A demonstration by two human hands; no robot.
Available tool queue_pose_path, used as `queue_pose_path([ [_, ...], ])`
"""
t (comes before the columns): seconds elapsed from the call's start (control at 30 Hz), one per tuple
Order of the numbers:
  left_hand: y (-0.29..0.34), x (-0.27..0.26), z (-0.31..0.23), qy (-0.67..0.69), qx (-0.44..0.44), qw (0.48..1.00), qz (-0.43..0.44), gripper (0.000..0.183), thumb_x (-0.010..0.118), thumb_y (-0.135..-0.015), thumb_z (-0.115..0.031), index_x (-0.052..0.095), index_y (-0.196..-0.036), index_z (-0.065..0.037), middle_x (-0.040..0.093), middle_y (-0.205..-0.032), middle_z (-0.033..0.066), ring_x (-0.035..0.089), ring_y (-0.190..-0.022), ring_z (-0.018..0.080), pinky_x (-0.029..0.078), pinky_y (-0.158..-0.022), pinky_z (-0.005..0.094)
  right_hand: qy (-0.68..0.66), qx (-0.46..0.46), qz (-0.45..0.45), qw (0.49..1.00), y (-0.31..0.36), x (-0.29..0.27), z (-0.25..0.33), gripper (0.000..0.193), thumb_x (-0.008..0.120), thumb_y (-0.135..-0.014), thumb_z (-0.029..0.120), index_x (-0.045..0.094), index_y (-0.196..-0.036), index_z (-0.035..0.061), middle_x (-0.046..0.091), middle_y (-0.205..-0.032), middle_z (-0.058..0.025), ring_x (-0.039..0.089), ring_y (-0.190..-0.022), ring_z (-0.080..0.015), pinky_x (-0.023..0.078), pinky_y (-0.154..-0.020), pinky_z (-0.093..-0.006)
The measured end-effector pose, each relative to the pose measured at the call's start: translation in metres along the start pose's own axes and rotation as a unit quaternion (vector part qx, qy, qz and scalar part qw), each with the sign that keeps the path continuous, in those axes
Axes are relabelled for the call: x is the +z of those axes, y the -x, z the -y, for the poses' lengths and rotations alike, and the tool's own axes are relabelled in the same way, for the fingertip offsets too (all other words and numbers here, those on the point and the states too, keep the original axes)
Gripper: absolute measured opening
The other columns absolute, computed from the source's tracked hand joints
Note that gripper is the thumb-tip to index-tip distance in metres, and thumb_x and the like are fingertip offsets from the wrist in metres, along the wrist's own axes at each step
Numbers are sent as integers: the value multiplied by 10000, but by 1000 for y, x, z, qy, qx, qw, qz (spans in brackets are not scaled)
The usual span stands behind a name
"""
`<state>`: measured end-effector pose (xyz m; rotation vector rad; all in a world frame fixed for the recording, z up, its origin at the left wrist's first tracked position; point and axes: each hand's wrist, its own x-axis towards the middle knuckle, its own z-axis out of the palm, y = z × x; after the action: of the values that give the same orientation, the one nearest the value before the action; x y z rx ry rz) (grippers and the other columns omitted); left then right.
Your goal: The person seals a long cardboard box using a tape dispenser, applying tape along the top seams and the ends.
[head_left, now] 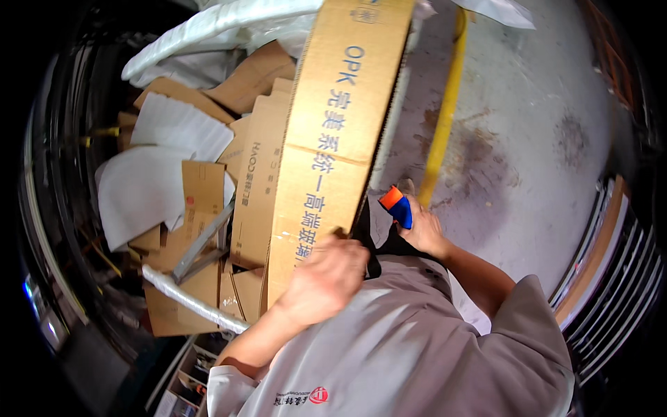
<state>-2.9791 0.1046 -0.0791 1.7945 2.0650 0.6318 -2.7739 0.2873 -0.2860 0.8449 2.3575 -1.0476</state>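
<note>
The grey floor [535,97] spreads from 1 to 4 o'clock, crossed by a yellow stripe [448,104]. The long cardboard box [347,118] runs from 12 o'clock down past the centre towards 7. It looks stiff along its length, though the crease across its face may be a weak line. Its contents are hidden, so its weight cannot be told; the dry card should give fair grip, best taken by both long edges, with support near the middle. Loose cardboard pieces [260,174] lie at 9 to 10 o'clock, with pale foam sheets [142,187] among them that look light and soft. At 6 o'clock the left hand [326,274] is curled over the box's near end, too blurred to tell whether it grips anything. At 3 o'clock the right hand [425,231] is closed around an orange-and-blue tool [397,207], which looks light, rigid and easily held round its body.
</note>
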Motion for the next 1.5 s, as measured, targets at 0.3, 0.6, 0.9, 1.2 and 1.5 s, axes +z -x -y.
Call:
queue_pose_path([
  [0.3,-80,79,-5,-368,114,713,586,480,518,-998,-322,637,-1356,-25,579,-1447,173,508,-1366,326,240,-1215,507,-165,-26,-139,976,33,-6,2,784,781,-796,280,410,-1440,27,646,-1223,-270,644,-1089,-452,531,-906,-513],
  [0.6,-51,166,29,-475,41,596,646,442,581,-971,-389,691,-1326,-150,646,-1393,66,579,-1288,355,353,-1050,670,-224,-208,-295,905,108,-48,-26,850,857,-722,173,423,-1413,-64,645,-1180,-272,671,-1025,-442,565,-883,-470],
  [0.9,-125,63,-90,311,-244,903,166,516,373,-1049,-358,702,-1099,36,710,-1083,203,653,-1087,306,471,-1006,394,-158,-383,-342,844,137,-95,-74,1025,883,-695,295,328,-1480,-61,635,-1210,-254,660,-1008,-433,550,-878,-508],
  [1.2,-88,35,-141,331,-328,885,12,213,606,-967,-112,695,-886,64,681,-782,136,633,-730,237,519,-712,368,-105,-477,-254,835,107,-122,-36,959,793,-807,510,398,-1424,-109,650,-1123,-249,662,-891,-422,558,-807,-492],
  [1.5,-6,-53,-49,459,-417,745,-244,113,685,-854,-37,760,-838,45,731,-789,87,658,-749,147,533,-724,311,34,-538,-167,826,103,-161,55,835,842,-657,156,527,-1429,116,570,-907,-159,592,-721,-345,497,-597,-440],
])
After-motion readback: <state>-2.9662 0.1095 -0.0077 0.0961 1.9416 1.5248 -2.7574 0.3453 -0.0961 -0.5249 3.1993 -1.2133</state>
